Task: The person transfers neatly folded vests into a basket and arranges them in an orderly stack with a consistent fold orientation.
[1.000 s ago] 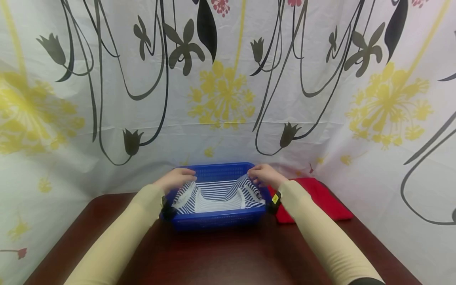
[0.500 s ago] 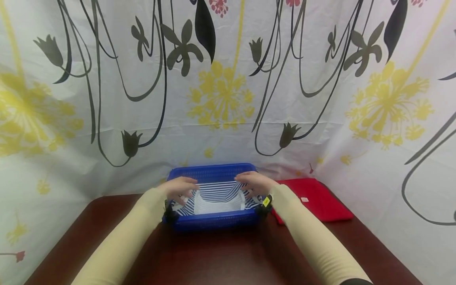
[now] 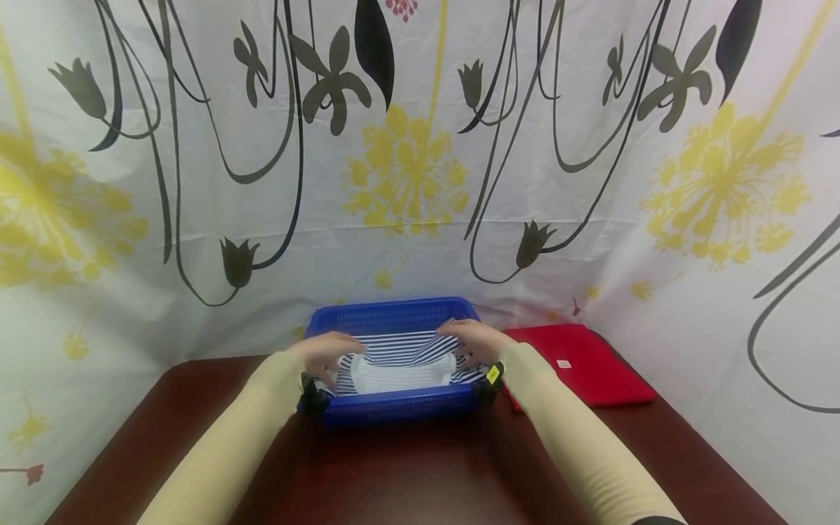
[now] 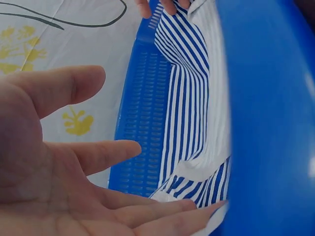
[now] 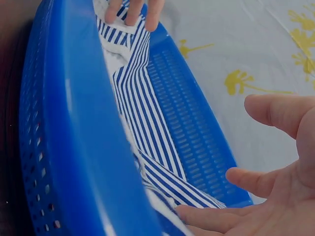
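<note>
A blue-and-white striped cloth (image 3: pixel 402 351) with a white inner side lies spread inside a blue plastic basket (image 3: pixel 402 405). What kind of garment it is cannot be told. My left hand (image 3: pixel 326 355) is over the basket's left end, thumb and fingers spread apart. In the left wrist view its lower fingers (image 4: pixel 162 216) touch the cloth near the basket wall. At the right end is my right hand (image 3: pixel 479 340), its thumb and index finger apart. Its lower fingers (image 5: pixel 211 216) lie against the cloth's edge in the right wrist view. Neither hand pinches the cloth.
A folded red cloth (image 3: pixel 580 372) with a small white tag lies right of the basket, by the right forearm. Everything rests on a dark brown table (image 3: pixel 400 474). A flower-printed white curtain (image 3: pixel 407 270) hangs close behind the basket.
A second ago both hands held the cloth's raised sides near the basket rim. They have let go and lowered, the right hand moving inward. The cloth's right side now rises beside the right fingers.
</note>
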The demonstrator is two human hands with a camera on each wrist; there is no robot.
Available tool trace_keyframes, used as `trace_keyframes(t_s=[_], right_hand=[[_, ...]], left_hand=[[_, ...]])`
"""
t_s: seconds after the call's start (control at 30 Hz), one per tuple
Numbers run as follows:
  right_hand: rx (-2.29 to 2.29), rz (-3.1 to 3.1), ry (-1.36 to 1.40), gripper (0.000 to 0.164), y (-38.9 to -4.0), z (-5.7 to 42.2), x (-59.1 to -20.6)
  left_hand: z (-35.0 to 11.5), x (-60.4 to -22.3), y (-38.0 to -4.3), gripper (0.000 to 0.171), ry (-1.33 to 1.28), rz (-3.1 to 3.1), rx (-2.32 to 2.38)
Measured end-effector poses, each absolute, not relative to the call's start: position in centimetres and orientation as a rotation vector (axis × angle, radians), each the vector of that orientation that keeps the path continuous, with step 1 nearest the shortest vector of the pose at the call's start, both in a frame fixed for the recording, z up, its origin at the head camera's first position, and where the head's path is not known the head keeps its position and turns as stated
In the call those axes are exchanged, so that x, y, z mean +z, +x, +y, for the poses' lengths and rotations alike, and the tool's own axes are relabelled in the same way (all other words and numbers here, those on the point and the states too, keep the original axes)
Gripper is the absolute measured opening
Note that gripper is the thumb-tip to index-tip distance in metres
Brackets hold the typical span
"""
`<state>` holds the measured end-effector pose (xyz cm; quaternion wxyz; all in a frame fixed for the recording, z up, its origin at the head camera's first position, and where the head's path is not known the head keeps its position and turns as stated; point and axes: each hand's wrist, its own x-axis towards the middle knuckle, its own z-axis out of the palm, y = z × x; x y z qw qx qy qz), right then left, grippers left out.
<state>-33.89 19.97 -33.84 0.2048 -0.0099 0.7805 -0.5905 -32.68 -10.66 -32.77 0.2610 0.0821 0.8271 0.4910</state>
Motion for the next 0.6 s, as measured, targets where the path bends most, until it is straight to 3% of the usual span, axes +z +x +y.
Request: trace_keyframes(t_s=[0.6], right_hand=[[-1.648, 2.164, 0.036, 0.068, -34.0, 19.7, -34.6]], left_hand=[[-10.2, -34.2, -32.9, 0.068, 0.113, 2.199, 1.355]])
